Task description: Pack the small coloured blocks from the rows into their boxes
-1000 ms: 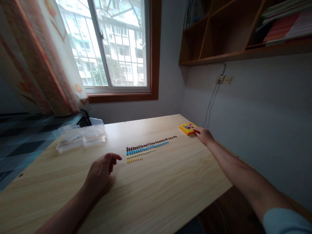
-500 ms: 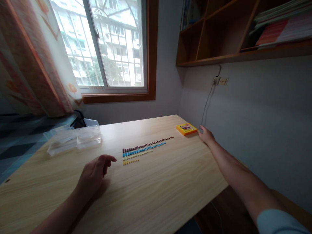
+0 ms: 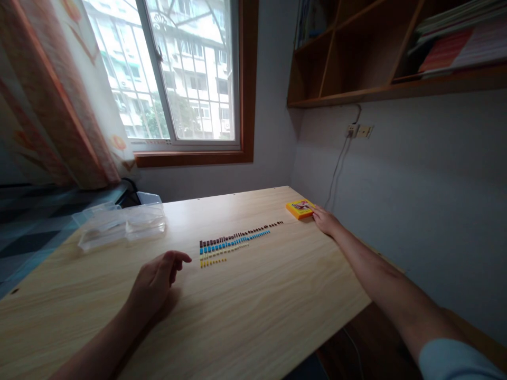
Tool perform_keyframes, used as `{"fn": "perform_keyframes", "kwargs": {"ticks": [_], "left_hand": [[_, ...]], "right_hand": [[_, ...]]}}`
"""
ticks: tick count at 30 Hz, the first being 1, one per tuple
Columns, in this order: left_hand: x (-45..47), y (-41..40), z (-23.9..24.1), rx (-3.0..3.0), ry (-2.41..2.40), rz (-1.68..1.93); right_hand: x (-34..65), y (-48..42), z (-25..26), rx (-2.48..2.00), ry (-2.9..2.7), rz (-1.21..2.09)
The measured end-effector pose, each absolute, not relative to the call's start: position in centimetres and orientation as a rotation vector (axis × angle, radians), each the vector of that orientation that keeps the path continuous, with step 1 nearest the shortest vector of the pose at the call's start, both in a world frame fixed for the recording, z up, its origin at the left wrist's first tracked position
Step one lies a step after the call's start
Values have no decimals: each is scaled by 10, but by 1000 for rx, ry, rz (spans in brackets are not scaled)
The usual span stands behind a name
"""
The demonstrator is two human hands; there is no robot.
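Small toy bricks lie sorted in rows: dark brown bricks [image 3: 222, 240], blue bricks [image 3: 225, 245], pale beige bricks [image 3: 225, 253] and yellow bricks [image 3: 212, 262]. Just left of the rows' near end is my left hand [image 3: 160, 274], empty, its index finger stretched toward them and the other fingers loosely curled. A flat yellow box [image 3: 298, 208] with a printed picture on top lies near the table's right edge. At the box's right side, my right hand [image 3: 327, 220] has its fingers over the edge and seems to grip it; the thumb is hard to make out.
Clear plastic containers [image 3: 122, 227] stand at the table's back left. The wooden table [image 3: 222, 316] ends at the wall on the right. A cable [image 3: 336, 163] hangs from the socket [image 3: 358, 131], below a wooden shelf [image 3: 356, 97]. A curtain and window are behind.
My right hand has shifted left from beside the yellow box, and its fingers are now on the box's right edge. My left hand and the brick rows look nearly unchanged.
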State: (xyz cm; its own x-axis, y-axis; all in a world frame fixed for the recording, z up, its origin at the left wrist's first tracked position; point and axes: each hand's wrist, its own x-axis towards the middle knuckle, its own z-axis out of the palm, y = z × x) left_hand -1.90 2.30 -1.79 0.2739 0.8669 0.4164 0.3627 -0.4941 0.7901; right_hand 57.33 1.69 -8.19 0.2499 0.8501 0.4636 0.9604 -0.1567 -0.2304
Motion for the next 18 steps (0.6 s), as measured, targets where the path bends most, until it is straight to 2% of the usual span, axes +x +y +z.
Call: {"fn": "perform_keyframes", "kwargs": {"ticks": [18], "left_hand": [[-17,21,-15,1983,1121,1133]], "right_hand": [[579,24,-89,-1960,-1607,-355]]}}
